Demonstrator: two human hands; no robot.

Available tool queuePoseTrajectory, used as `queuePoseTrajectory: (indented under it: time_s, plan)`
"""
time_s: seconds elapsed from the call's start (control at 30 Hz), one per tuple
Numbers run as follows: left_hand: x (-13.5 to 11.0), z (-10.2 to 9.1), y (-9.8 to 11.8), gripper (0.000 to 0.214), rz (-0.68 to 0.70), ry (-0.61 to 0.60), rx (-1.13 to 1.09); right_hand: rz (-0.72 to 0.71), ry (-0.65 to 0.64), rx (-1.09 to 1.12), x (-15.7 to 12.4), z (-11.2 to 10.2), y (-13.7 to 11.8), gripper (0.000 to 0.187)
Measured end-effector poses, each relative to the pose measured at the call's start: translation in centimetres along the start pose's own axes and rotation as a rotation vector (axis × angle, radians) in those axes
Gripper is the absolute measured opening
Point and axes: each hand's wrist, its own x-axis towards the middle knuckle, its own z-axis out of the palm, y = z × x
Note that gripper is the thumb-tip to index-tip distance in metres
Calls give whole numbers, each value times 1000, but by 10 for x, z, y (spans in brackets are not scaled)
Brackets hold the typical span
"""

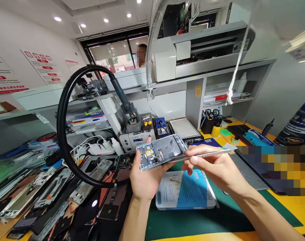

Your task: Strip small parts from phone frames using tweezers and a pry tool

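Note:
My left hand [144, 177] grips an opened phone frame [161, 151] from below and holds it up over the bench, its inner parts facing me. My right hand [212, 165] pinches a pair of metal tweezers [205, 154], whose tips reach toward the right edge of the frame. Below both hands a white and blue packet [184, 189] lies on the dark green mat [217, 214].
Several dismantled phones and frames [49, 194] are piled at the left. A thick black hose [64, 134] loops up to a hot-air station [132, 134]. Shelves, a tool cup [209, 122] and a white machine [202, 47] stand behind. A person [141, 55] stands far back.

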Motion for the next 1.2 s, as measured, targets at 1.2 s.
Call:
queuePoseTrajectory:
  time_s: [1.2]
  plan:
    - [-14, -1, -5, 56, 106, -36, -5, -456, 160, -381, -18, 37, 32, 24]
